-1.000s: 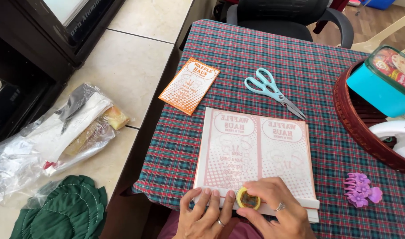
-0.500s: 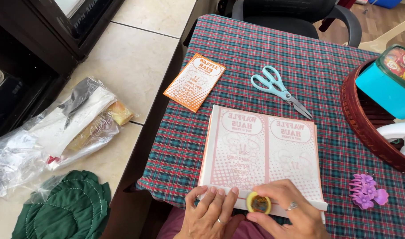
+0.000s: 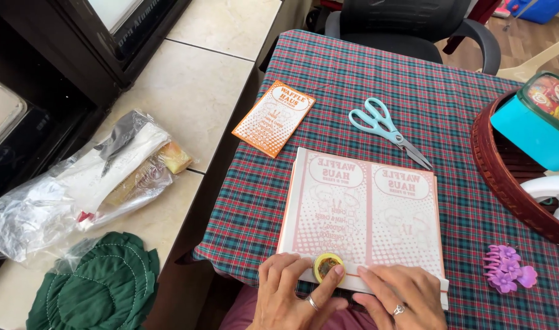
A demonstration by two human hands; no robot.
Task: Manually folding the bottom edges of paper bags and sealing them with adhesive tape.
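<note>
The flat pink-and-white printed paper sheets (image 3: 365, 220), a thin stack laid open like a two-page spread, lie on the red-green plaid tablecloth (image 3: 365, 79) at the near edge of the table, just in front of the person.

Handling, as judged: sheets are light, thin, floppy; they crease easily and slide on cloth. Best held flat by pressing near the edge, or lifted by a corner w/ both hands. The small yellow tape roll (image 3: 327, 266) is light, rigid, round; take it by the rim. Its free end is likely sticky.

Hand state:
- Left hand (image 3: 291, 296): fingers bent, thumb and forefinger closed round the tape roll at the near edge of the sheets. A ring shows on one finger.
- Right hand (image 3: 401, 296): fingers spread flat, pressing down on the near edge of the sheets, right of the roll.

Nearby: pale blue-handled scissors (image 3: 386, 128) far right of the sheets, apart from them; orange printed card (image 3: 273, 117) far left; purple plastic hair claw clip (image 3: 505, 274) near right; dark red round basket (image 3: 505, 177) at right edge.

Change vs. earlier frames: the roll sat under the right hand approx. mid-edge; now it is at the left hand, further left. The right hand has shifted right and flattened. Sheets, scissors, card unmoved.
</note>
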